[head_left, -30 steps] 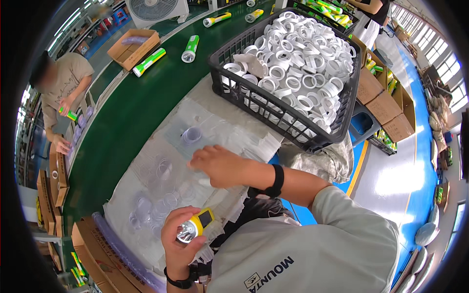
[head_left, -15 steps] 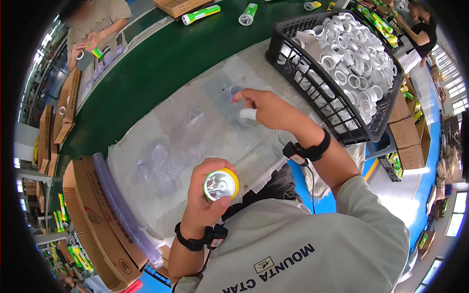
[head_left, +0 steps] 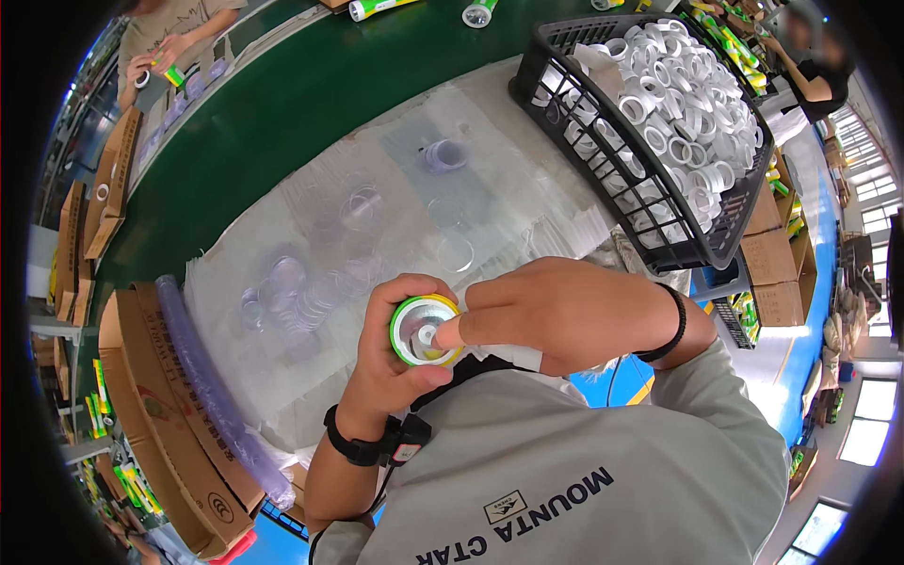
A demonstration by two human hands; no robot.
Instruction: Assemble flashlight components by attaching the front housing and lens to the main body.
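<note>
My left hand [head_left: 396, 353] is wrapped around a green-and-yellow flashlight [head_left: 405, 318], its round silver reflector turned up toward me. Over its mouth comes my right hand [head_left: 556, 315], one fingertip reaching to the middle of the reflector. The other right fingers are curled under, and a white band [head_left: 513, 356] shows at them; whatever they may hold is hidden. Beyond the hands, a small stack of clear discs [head_left: 444, 156] stands on the plastic-covered work surface [head_left: 377, 165]. More clear discs [head_left: 299, 292] lie spread in overlapping rows to the left.
A black crate [head_left: 650, 212] heaped with white rings [head_left: 692, 141] stands at the right. At the left are a cardboard box [head_left: 151, 424] and a roll of clear film [head_left: 212, 395]. The green conveyor [head_left: 282, 122] curves behind, carrying flashlights; a co-worker [head_left: 174, 42] handles one across it.
My right hand has come back from the stack of clear discs to the flashlight, and its finger now touches the reflector. The left hand keeps its hold. My view has shifted slightly.
</note>
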